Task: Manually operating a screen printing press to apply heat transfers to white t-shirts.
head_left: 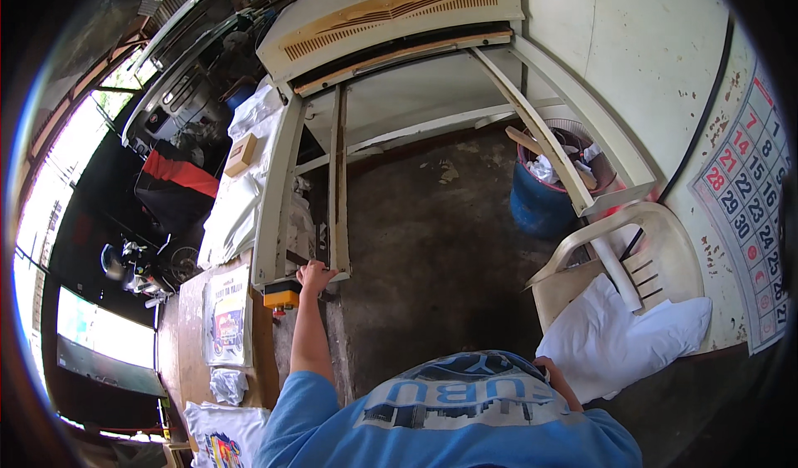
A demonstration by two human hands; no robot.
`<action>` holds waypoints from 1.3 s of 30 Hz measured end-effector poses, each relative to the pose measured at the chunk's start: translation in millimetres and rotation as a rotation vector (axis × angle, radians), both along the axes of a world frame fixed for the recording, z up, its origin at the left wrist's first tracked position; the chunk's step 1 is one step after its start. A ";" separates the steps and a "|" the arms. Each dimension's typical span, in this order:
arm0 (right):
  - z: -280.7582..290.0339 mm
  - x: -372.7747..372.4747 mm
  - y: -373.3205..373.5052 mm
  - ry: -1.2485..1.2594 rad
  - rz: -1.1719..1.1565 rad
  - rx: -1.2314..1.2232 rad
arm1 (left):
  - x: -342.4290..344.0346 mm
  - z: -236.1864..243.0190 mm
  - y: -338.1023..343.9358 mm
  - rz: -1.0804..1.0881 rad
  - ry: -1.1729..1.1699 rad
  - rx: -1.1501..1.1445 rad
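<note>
My left arm reaches forward, and my left hand (314, 277) is closed on the near end of a long pale metal frame (278, 194). A short dark bar (297, 258) meets the frame close to my fingers. Just left of that hand, a yellow control box (283, 295) with a red button hangs under the frame's end. My right hand (559, 381) is by my side at the edge of my blue shirt (465, 410), beside a white cloth. The shirt hides part of it, and its fingers cannot be made out well.
The frame's rails run from a cream vented machine hood (399, 11). A blue bin (540, 202) of scraps stands under the right rail. A plastic chair (557, 293) holds white cloth (623, 335). At left, printed shirts (227, 318) lie on a wooden table (191, 335).
</note>
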State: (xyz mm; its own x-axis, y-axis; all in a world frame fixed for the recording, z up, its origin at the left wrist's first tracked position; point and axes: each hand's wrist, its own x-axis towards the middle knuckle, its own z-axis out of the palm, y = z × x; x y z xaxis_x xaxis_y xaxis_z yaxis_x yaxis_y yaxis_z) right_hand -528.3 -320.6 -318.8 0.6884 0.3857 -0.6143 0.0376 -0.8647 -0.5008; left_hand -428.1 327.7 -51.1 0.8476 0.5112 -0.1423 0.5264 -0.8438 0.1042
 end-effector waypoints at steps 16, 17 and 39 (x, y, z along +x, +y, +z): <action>69.3 -51.5 -6.6 -0.460 -0.389 0.566 | -0.2 1.0 -7.1 0.044 -0.039 -0.005; 70.3 -48.0 -4.8 -0.442 -0.353 0.555 | -2.0 -1.0 -11.2 0.036 -0.125 0.000; 95.5 35.8 132.8 0.190 -0.220 -0.136 | -48.6 62.6 46.4 0.168 -0.896 -0.043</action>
